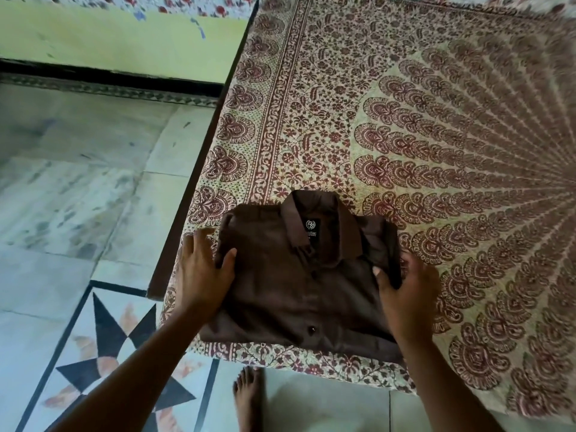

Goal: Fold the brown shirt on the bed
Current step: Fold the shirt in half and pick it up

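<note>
I am looking down at a bed corner in the lower middle of the frame, with patterned floor tiles (93,188) filling the left side.

Starting at the left: my left hand (204,269) lies at the left edge of the brown shirt (299,282). Its fingers are spread fairly straight over the bedspread beside the cloth, and the thumb presses on top of the shirt's edge. I judge this hand to be loose and flat, pressing, not gripping.

In the middle, the shirt lies as a compact rectangle, collar towards the top of the frame, a black label (312,228) showing inside the collar and one dark button (311,329) near its lower edge. It sits on the printed bedspread (436,135), close to the bed's near corner.

To the right, my right hand (408,291) holds the shirt's right edge, thumb on top and fingers curled around the side of the fold.

What could go wrong: the shirt lies very near the bed's lower edge, so a careless pull towards me could drag it off onto the floor, where my bare foot (247,397) stands. If I lift unevenly, the tucked layers on the right could slip out and the fold would open. The fabric looks smooth, so layers may slide.
</note>
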{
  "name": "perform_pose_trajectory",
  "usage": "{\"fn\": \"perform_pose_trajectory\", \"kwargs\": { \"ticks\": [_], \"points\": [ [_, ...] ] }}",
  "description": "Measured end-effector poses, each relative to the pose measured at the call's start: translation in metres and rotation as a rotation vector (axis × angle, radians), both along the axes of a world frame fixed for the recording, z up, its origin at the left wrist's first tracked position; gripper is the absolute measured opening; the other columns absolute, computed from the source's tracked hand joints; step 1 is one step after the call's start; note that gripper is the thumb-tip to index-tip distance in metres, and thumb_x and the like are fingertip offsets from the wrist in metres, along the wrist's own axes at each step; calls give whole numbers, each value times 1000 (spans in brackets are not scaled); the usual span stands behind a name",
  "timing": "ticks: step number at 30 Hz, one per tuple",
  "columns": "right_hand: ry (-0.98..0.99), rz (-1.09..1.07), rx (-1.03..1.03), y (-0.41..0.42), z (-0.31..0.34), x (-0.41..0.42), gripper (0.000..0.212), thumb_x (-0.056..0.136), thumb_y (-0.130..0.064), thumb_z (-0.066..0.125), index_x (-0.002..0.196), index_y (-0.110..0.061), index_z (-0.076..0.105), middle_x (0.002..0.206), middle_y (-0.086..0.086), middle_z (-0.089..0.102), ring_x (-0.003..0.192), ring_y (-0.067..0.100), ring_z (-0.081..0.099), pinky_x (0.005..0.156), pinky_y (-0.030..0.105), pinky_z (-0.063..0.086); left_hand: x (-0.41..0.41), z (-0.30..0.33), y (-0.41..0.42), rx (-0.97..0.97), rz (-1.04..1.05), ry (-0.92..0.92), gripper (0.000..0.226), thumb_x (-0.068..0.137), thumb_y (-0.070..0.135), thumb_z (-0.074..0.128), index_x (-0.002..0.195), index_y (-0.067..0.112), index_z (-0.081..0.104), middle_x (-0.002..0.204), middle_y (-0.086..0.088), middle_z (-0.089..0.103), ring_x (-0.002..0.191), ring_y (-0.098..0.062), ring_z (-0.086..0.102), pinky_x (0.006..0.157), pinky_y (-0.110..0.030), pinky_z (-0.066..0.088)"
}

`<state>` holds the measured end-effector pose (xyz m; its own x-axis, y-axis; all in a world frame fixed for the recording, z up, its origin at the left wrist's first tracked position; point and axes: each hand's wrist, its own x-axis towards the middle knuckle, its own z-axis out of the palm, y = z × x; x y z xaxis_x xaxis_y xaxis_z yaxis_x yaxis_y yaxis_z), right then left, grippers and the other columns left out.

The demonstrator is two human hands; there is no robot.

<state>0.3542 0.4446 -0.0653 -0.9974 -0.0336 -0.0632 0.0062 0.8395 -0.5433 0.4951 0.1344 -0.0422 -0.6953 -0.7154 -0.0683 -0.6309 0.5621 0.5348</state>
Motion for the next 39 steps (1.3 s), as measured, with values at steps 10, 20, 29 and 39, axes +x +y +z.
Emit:
{"fn": "perform_pose_trajectory", "kwargs": {
  "ticks": [10,20,29,39],
  "points": [
    [-52,66,102,-52,2,-73,32,97,-16,65,127,-6,64,123,20,62,120,41,50,99,56,43,-78,-5,-31,175,-80,60,21,94,32,70,113,23,75,103,-3,77,92,-25,70,78,-38,57],
    [187,-43,185,-51,-5,-55,46,94,-23,64,137,-10,55,133,21,52,124,43,46,96,56,41,-66,-9,5,-254,-104,-73,39,96,35,61,127,13,54,131,-20,49,117,-38,49,94,-53,44],
    [52,476,408,-25,-20,95,79,95,-71,45,162,-34,24,172,6,12,156,33,18,111,58,29,8,-44,48,-335,-552,-282,78,94,70,42,160,32,29,172,-6,11,157,-31,18,123,-54,22],
    [30,476,563,25,-15,67,83,92,-79,35,162,-37,19,173,2,0,159,35,6,111,68,24,16,-39,43,-305,-449,-225,83,91,71,47,162,36,21,173,-3,-3,158,-38,4,121,-60,21]
  ]
}}
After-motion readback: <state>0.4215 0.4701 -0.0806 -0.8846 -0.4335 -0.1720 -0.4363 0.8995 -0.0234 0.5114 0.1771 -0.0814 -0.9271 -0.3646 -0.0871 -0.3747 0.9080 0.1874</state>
